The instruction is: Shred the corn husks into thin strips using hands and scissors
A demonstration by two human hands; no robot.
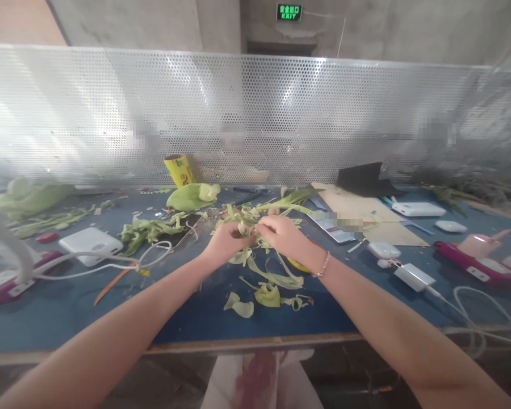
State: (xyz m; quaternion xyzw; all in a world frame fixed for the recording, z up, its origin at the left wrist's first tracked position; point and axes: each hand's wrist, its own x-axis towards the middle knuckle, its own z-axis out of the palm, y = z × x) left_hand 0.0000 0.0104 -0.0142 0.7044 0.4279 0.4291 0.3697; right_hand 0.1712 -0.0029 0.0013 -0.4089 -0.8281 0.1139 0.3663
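My left hand (224, 245) and my right hand (284, 237) meet over the middle of the blue table. Their fingers are closed in a pinch on a small pale green leaf piece (247, 229), partly hidden by the fingers. Curled leaf strips (276, 278) and torn leaf pieces (267, 295) lie on the table below my hands. Behind them is a leafy green stalk (289, 200). A whole light green leafy bundle (189, 197) rests farther back. Part of a yellow round object (297, 265) shows beneath my right wrist.
Wilted leaves (153, 230) lie on a dark phone-like slab at left. A yellow tube (179, 170) leans by the perforated metal screen (264, 108). White power bank (90, 245), cables, a charger (414, 277) and purple power strips (477, 262) flank my arms. Cardboard (353, 203) lies back right.
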